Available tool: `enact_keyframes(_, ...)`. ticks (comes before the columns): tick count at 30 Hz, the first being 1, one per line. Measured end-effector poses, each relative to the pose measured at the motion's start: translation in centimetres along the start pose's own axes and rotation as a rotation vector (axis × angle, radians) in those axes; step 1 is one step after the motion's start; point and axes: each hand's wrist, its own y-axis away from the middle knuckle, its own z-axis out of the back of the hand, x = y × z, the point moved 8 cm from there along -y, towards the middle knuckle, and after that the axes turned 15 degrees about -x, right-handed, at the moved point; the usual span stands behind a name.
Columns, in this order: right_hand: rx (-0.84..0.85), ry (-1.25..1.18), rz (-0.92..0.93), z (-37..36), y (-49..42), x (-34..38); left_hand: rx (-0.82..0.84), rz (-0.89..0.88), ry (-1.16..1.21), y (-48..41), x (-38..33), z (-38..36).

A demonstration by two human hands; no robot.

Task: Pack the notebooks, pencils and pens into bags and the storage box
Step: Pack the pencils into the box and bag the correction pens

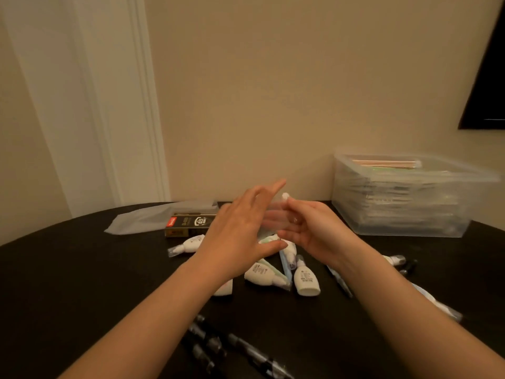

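Take the dark round table [68, 269] as a clock face, with you at 6 o'clock.

- **10 o'clock:** a frosted translucent plastic bag [147, 220] lies flat. Touching its near edge is a black-and-gold cardboard lead box [190, 225].
- **Just nearer than the lead box:** a small white plastic bottle in a clear wrapper [188, 244] lies on its side.
- **6 o'clock, close to you:** several dark silver-banded pens [246, 348] lie loose.
- **Above the centre:** your left hand [240, 236] is raised with its fingers straight and spread and its thumb out. It grips nothing.
- **Between your hands:** a clear film [269, 218] is too blurred to make out.
- **Right hand:** your right hand [308, 231] faces the left with its fingers curled round a thin white-tipped item [285, 196], whose tip pokes above them.
- **Below your hands:** more white wrapped bottles [306, 280] lie in a loose heap at the centre.
- **4 o'clock:** a slim dark pen [338, 281] lies beside your right wrist.
- **2 o'clock:** the clear plastic storage box [404, 214] stands by the wall, well apart from your hands. It is nearly full of flat stacked notebooks [388, 163], which are blurred.
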Motion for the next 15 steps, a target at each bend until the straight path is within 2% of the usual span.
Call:
enact_keyframes(2,0.030,0.035,-0.011,-0.5,1.0,-0.6,-0.003,0.039,0.023,1.0,0.0,0.8)
enact_keyframes(5,0.035,0.105,0.014,-0.8,1.5,-1.5,-0.056,0.246,0.165,2.3,1.7,2.2)
enact_keyframes(8,-0.070,0.215,0.087,-0.3,1.3,-1.5,-0.137,0.429,0.219,3.8,4.1,3.4)
enact_keyframes(12,-0.230,0.580,0.228,0.6,0.1,-2.4,-0.144,0.488,0.198,4.9,5.5,3.6)
enact_keyframes(15,-0.252,1.080,0.374,-0.2,-1.0,-3.7,-0.108,0.474,0.153,5.4,5.9,3.4)
